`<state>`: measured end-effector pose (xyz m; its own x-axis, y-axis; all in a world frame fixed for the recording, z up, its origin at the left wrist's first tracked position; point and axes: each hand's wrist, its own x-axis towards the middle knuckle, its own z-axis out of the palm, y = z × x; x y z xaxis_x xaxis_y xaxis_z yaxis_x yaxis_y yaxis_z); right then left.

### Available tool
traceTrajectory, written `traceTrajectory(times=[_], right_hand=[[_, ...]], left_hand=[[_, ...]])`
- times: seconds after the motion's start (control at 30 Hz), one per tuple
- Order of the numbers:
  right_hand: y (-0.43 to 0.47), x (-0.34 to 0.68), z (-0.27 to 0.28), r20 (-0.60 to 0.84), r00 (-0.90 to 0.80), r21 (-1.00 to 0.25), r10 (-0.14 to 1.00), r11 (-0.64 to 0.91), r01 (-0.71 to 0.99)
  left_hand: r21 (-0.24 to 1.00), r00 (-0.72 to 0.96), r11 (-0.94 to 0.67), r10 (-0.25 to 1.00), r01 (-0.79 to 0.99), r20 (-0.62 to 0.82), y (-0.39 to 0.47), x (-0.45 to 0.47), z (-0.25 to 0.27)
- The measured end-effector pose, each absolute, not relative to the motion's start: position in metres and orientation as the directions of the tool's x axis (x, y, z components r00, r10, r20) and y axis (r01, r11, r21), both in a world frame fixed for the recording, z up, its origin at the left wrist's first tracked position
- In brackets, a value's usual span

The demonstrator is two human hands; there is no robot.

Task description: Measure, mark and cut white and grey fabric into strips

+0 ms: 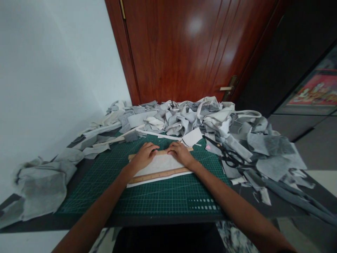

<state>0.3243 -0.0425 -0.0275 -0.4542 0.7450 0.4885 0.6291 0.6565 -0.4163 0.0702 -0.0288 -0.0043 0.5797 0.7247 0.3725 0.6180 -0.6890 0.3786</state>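
Observation:
A piece of white cloth (161, 166) lies on the green cutting mat (163, 200). One wooden ruler (163, 174) rests along its near side, and a second tan wooden strip (161, 152) runs along its far edge. My left hand (144, 155) is at the far edge toward the left, fingers bent over cloth and strip. My right hand (181, 153) is at the same edge toward the right, thumb and fingers closing on it. A short gap separates the hands. Their undersides and some fingertips are hidden.
Grey and white fabric scraps (179, 119) are heaped along the back. More scraps (42, 186) lie at left and others (273, 147) at right. Black-handled scissors (229, 156) lie right of the mat. A white card-like piece (192, 137) sits behind my right hand. A wooden door (179, 52) stands behind.

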Motion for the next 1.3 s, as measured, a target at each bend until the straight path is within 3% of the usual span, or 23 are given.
traceTrajectory(times=[0.17, 0.3, 0.4, 0.83, 1.3], right_hand=[[-0.053, 0.325, -0.017, 0.498, -0.472, -0.4, 0.728, 0.675, 0.62], [-0.084, 0.325, -0.007, 0.473, -0.656, -0.443, 0.588, 0.802, 0.4], [-0.106, 0.323, -0.006, 0.406, -0.729, -0.494, 0.552, 0.803, 0.333], [-0.153, 0.315, -0.011, 0.363, -0.683, -0.677, 0.634, 0.683, 0.274], [-0.191, 0.31, -0.018, 0.362, -0.534, -0.723, 0.764, 0.592, 0.356]], left_hand=[[0.405, 0.64, -0.724, 0.686, 0.558, 0.345, -0.021, 0.072, -0.018], [0.431, 0.65, -0.724, 0.683, 0.539, 0.334, -0.018, 0.069, -0.019], [0.456, 0.643, -0.715, 0.69, 0.531, 0.333, -0.016, 0.069, -0.02], [0.541, 0.742, -0.744, 0.604, 0.392, 0.292, -0.038, 0.074, -0.008], [0.538, 0.737, -0.728, 0.623, 0.425, 0.262, -0.057, 0.083, -0.009]])
